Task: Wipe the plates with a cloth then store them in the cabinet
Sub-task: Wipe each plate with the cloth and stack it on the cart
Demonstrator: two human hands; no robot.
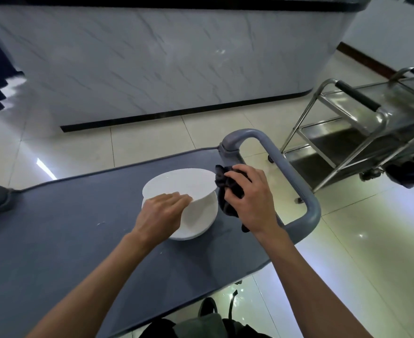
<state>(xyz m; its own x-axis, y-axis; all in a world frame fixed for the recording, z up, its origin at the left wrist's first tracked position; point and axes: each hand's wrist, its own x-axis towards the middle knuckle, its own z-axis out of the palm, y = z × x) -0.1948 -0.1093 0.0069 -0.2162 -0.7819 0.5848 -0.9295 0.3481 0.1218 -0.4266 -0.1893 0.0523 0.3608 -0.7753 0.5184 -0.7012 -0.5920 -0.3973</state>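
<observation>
- Pale floor tiles [152, 142] and a marble-fronted counter [164, 57] lie beyond our grey cart top [54, 240].
- Our left hand [162, 213] tilts up the top white plate [179, 184] of a stack [198, 220], fingers curled over its rim.
- Our right hand [249, 198] grips a bunched dark cloth [227, 191] against the plate's right edge.
- Beside the cart stands a steel trolley [362, 123].

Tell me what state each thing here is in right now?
top plate: tilted, lifted off the stack
lower plate: flat on the cart
dark cloth: bunched at the plate's edge
left hand: grips the top plate
right hand: grips the cloth
blue cart: carrying the plates
</observation>
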